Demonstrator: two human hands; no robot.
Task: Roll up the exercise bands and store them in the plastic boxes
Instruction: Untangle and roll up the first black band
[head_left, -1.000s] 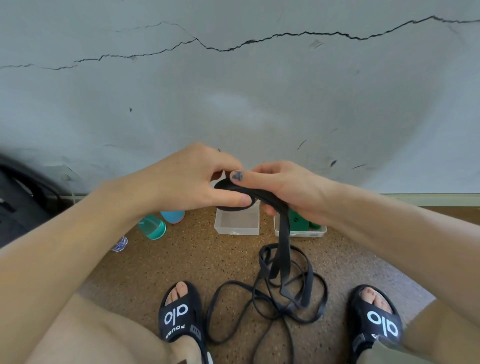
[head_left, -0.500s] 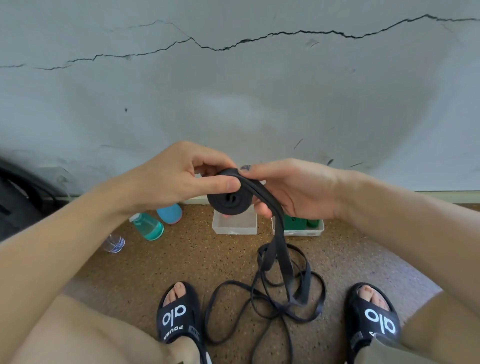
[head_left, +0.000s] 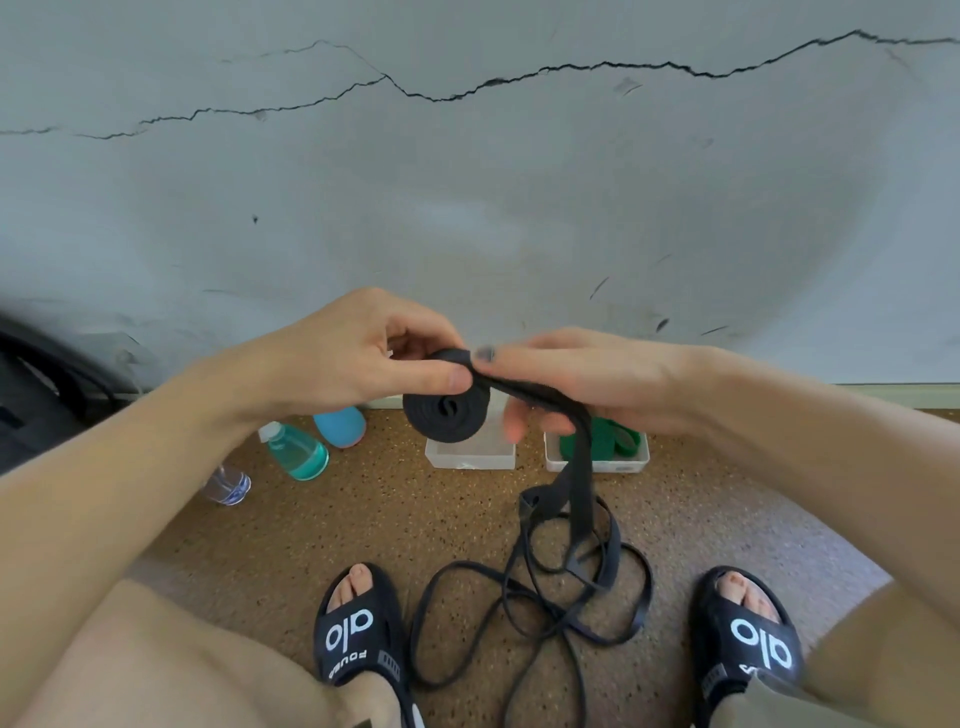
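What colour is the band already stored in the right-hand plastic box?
Green: the rolled band in the right plastic box, seen in the head view.

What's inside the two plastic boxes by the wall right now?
The right box holds rolled green bands. The left box shows nothing inside, but the black roll and right hand cover its back part.

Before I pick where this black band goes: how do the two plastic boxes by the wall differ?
The left plastic box looks empty, though the black roll and a hand hide part of it; the right plastic box already holds a rolled green band. The left box sits below the roll, the right box under the right hand. Both are pale, open-topped and stand on the floor against the wall.
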